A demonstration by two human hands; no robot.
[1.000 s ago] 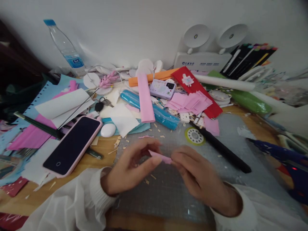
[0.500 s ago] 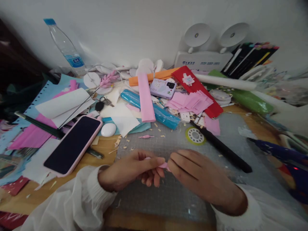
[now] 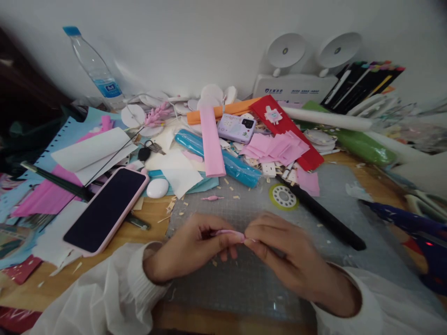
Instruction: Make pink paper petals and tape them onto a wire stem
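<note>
Above the grey cutting mat [image 3: 223,298], my left hand [image 3: 200,246] pinches a small piece of pink paper [image 3: 228,232] between thumb and fingers. My right hand [image 3: 284,253] meets it from the right, its thumb and fingertips closed on the right end of the same piece. Fingers hide part of the paper. Just beyond my hands a small twisted pink piece [image 3: 212,198] lies on the mat. A long folded pink strip [image 3: 212,144] and a pile of pink paper squares [image 3: 275,146] lie farther back.
A phone [image 3: 106,211] and a white oval object [image 3: 157,188] are at the left. A yellow-green tape disc [image 3: 284,197], a black stick-like tool [image 3: 324,218] and a blue glue gun [image 3: 405,216] are at the right. A bottle [image 3: 94,65] stands at the back left.
More of the pink piece shows between my hands, above my left thumb. My right hand has turned slightly, so its thumb now shows; both hands have shifted a little.
</note>
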